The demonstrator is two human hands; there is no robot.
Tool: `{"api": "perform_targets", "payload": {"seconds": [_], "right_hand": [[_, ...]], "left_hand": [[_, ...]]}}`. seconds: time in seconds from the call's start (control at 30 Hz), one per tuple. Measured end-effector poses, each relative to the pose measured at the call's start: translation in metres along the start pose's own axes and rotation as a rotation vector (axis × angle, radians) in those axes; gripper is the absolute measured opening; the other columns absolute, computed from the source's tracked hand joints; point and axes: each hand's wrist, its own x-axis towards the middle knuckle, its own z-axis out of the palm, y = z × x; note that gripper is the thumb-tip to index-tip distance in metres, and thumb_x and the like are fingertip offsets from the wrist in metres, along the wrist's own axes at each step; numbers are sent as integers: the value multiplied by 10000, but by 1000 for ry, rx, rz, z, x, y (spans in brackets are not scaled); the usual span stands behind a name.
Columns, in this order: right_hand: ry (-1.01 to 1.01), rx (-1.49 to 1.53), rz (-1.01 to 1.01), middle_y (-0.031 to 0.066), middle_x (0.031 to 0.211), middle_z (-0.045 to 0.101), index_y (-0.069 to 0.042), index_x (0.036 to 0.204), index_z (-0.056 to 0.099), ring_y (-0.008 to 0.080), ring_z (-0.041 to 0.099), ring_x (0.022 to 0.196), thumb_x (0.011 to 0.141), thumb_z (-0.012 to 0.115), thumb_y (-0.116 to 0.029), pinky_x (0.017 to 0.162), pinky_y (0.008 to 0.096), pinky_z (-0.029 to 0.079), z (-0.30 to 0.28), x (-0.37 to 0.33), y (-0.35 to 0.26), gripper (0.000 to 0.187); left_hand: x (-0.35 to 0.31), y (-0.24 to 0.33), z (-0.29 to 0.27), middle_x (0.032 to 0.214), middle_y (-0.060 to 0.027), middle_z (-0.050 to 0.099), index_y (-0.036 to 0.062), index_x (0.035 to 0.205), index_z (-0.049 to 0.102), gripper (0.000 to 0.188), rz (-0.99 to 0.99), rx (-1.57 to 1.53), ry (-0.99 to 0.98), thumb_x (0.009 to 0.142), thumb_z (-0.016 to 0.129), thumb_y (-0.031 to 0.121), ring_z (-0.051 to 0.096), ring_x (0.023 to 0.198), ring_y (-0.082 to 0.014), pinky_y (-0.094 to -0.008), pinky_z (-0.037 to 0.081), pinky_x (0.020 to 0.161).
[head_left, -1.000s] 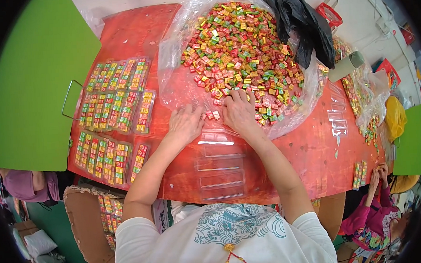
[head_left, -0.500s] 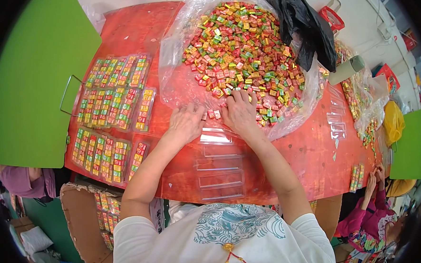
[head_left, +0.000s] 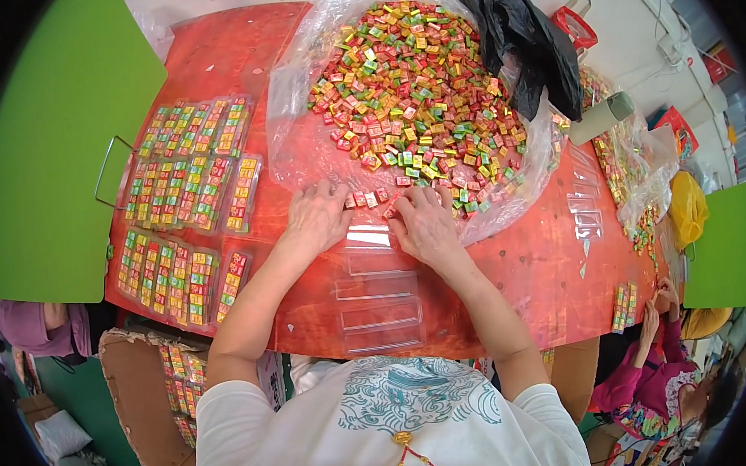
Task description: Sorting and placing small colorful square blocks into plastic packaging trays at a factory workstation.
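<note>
A short row of small red-and-white wrapped pieces [head_left: 366, 199] lies at the near edge of a big loose pile of colourful wrapped pieces [head_left: 416, 87]. At the left end of the row my left hand [head_left: 317, 219] presses with bent fingers held together. My right hand [head_left: 426, 223] curls at the other end, fingertips closed on a red piece. Its fingers partly hide what they grip. Just below the hands, several clear plastic trays [head_left: 380, 313] overlap in a column. A clear plastic sheet [head_left: 288, 145] lies under the pile.
Filled trays [head_left: 183, 188] lie grouped on the red tabletop [head_left: 511, 293] at left. A black plastic bag [head_left: 528, 43] hangs over the pile's far right edge. An open cardboard box [head_left: 136, 389] stands below at left. Another person's hands [head_left: 659, 306] work at the right edge.
The view has shifted slightly. My right fingers have drawn back from the pile toward the row, bringing a red piece to its right end. My left hand stays at the row's left end.
</note>
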Motion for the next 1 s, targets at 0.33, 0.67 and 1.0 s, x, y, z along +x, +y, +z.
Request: {"api": "perform_targets", "payload": {"seconds": [0.33, 0.67, 1.0], "right_hand": [[193, -62, 41, 91, 953, 592, -81, 895, 656, 264, 565, 979, 819, 705, -209, 960, 452, 371, 3, 16, 30, 157], [93, -151, 9, 91, 937, 593, -102, 851, 683, 257, 582, 957, 812, 697, -229, 937, 462, 374, 23, 41, 44, 133], [65, -10, -51, 94, 981, 592, -103, 937, 670, 259, 573, 990, 831, 704, -225, 964, 462, 377, 11, 6, 25, 165]], "left_hand": [[15, 19, -5, 1138, -176, 563, 111, 1290, 574, 495, 14, -7, 30, 864, 683, 338, 587, 1069, -355, -500, 441, 861], [36, 38, 26, 1069, -136, 570, 98, 1208, 621, 427, 118, -32, 138, 847, 691, 315, 573, 1045, -315, -459, 434, 815], [32, 32, 35, 1056, -121, 575, 109, 1137, 657, 362, 170, 14, 254, 826, 716, 285, 567, 1010, -300, -446, 424, 828]]}}
